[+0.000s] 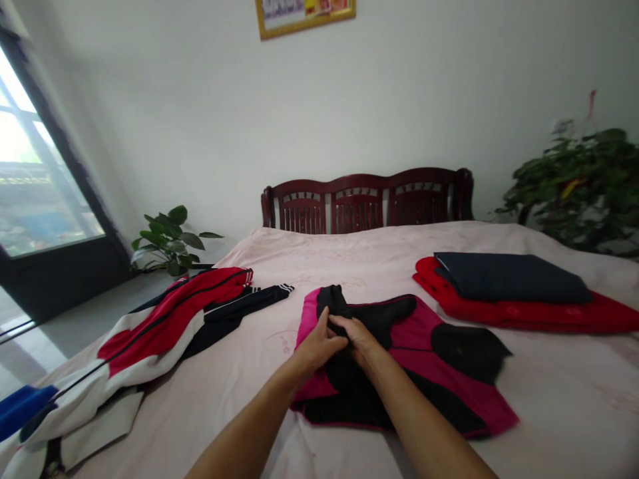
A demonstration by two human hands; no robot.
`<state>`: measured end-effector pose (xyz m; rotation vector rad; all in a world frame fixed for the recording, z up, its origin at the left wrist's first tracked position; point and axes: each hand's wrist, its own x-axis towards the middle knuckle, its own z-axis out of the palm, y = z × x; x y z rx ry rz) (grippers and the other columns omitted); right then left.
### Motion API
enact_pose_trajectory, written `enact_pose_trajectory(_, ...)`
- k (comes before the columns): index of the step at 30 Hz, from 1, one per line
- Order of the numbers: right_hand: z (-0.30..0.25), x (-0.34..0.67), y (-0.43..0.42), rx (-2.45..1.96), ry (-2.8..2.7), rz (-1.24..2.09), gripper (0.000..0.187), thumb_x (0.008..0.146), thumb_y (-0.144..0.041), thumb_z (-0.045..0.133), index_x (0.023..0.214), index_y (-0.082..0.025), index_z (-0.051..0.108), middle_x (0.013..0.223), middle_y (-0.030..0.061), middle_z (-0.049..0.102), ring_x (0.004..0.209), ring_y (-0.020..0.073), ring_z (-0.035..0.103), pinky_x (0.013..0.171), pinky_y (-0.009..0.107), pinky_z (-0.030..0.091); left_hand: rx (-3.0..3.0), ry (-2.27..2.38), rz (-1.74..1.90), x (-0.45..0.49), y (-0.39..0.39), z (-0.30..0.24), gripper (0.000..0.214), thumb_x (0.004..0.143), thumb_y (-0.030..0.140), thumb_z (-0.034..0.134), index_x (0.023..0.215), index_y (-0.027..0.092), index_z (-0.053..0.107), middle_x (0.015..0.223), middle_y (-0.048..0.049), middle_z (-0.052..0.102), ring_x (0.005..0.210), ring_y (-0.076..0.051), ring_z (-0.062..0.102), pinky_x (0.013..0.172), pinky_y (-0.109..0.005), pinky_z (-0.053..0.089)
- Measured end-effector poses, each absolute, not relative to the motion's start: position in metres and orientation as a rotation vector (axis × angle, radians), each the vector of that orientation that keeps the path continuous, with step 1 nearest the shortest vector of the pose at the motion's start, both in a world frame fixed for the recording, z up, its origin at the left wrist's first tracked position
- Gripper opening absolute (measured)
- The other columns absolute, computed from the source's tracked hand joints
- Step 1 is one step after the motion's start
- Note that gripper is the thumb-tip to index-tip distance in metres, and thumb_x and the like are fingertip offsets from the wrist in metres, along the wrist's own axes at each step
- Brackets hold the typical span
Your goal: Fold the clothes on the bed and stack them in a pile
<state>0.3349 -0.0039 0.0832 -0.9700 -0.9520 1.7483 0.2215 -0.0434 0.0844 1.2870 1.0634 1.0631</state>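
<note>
A magenta and black garment (424,352) lies spread on the pink bed (349,259) in front of me. Both my hands meet on its black middle part near the collar. My left hand (319,342) has its fingers curled and pinches the black fabric. My right hand (357,336) is closed on the same black fabric right beside it, fingertips touching the left hand. Both forearms reach in from the bottom of the view.
A red, white and black jacket (160,326) lies crumpled at the left, with a blue piece (22,406) near the edge. A folded dark blue garment (509,276) rests on a folded red one (524,309) at the right. Wooden headboard (364,199), potted plants and a window stand behind.
</note>
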Motion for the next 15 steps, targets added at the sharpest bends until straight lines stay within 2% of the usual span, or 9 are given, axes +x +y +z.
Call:
enact_pose_trajectory(2,0.078,0.358,0.001,-1.029,-0.966,1.702,0.017,0.072,-0.024,0.068,0.086,-0.014,0.068,0.061,0.0036,0.069,0.058,0.0193,0.067,0.062,0.032,0.056,1.250,1.030,1.019,0.232,-0.050,0.089,0.099,0.075,0.020,0.070,0.156,0.016,0.013,0.085,-0.0015,0.066,0.074,-0.014,0.066,0.071,-0.026,0.050)
enact_pose_trajectory(5,0.073,0.394,0.005,-1.110,-1.009,1.633,0.016,0.069,-0.019,0.067,0.084,-0.015,0.067,0.062,0.0046,0.070,0.058,0.0206,0.068,0.062,0.034,0.056,1.272,0.993,1.025,0.233,-0.058,0.100,0.071,0.079,0.024,0.065,0.146,0.016,0.040,0.099,-0.0088,0.069,0.082,-0.017,0.069,0.078,-0.032,0.052)
enact_pose_trajectory(8,0.071,0.426,0.009,-1.185,-1.065,1.556,0.016,0.068,-0.019,0.066,0.083,-0.016,0.068,0.067,0.0065,0.072,0.064,0.0224,0.070,0.065,0.036,0.057,1.606,1.175,1.183,0.226,-0.064,0.101,0.045,0.086,0.026,0.058,0.130,0.020,0.059,0.111,-0.0114,0.069,0.101,-0.022,0.066,0.097,-0.041,0.048)
enact_pose_trajectory(11,0.067,0.453,0.014,-1.280,-1.131,1.467,0.014,0.067,-0.020,0.066,0.080,-0.016,0.068,0.068,0.0081,0.072,0.066,0.0243,0.071,0.068,0.038,0.057,2.116,1.277,0.996,0.227,-0.075,0.088,0.047,0.090,0.036,0.054,0.137,0.028,0.055,0.143,-0.0099,0.053,0.136,-0.029,0.043,0.116,-0.052,0.027)
enact_pose_trajectory(13,0.064,0.468,0.020,-1.347,-1.186,1.383,0.016,0.066,-0.020,0.065,0.081,-0.016,0.069,0.072,0.0089,0.074,0.070,0.0252,0.071,0.071,0.039,0.057,2.345,1.249,0.684,0.234,-0.085,0.074,0.055,0.090,0.044,0.055,0.143,0.031,0.048,0.154,-0.0099,0.041,0.145,-0.034,0.029,0.117,-0.061,0.015)
enact_pose_trajectory(15,0.065,0.478,0.024,-1.415,-1.246,1.255,0.024,0.066,-0.019,0.065,0.090,-0.016,0.070,0.084,0.0104,0.075,0.083,0.0267,0.072,0.080,0.041,0.056,2.459,1.256,0.493,0.244,-0.095,0.060,0.064,0.086,0.048,0.060,0.146,0.032,0.042,0.158,-0.0115,0.033,0.147,-0.037,0.023,0.116,-0.067,0.008)
